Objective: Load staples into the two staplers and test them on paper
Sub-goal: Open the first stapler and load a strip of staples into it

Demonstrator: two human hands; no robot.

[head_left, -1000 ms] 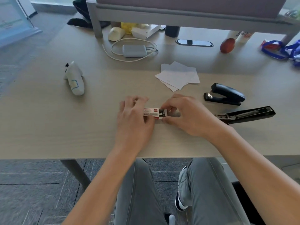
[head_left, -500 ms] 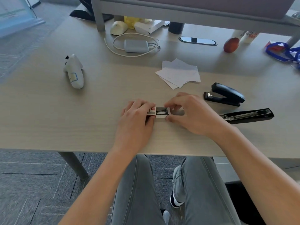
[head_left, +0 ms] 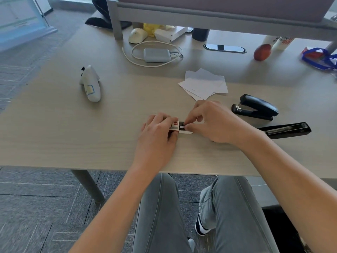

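A small white and red staple box (head_left: 175,127) lies on the wooden table (head_left: 73,132) near its front edge. My left hand (head_left: 158,136) grips the box's left end. My right hand (head_left: 211,121) pinches at the open right end, where a white flap (head_left: 186,132) sticks out; whatever lies between its fingertips is too small to make out. A shut black stapler (head_left: 255,107) sits to the right. In front of it lies a second black stapler (head_left: 284,130), opened out flat. Loose white paper sheets (head_left: 204,84) lie behind my hands.
A white handheld controller (head_left: 90,83) lies at the left. At the back are a grey power adapter with a white cable (head_left: 156,55), a white mouse (head_left: 137,35), a red-brown ball (head_left: 262,52) and a blue lanyard (head_left: 319,58). A raised shelf (head_left: 218,17) spans the rear.
The box's right end has come open, with its flap now sticking out. My right hand's fingers have shifted to pinch inside the opening. The left hand keeps its hold.
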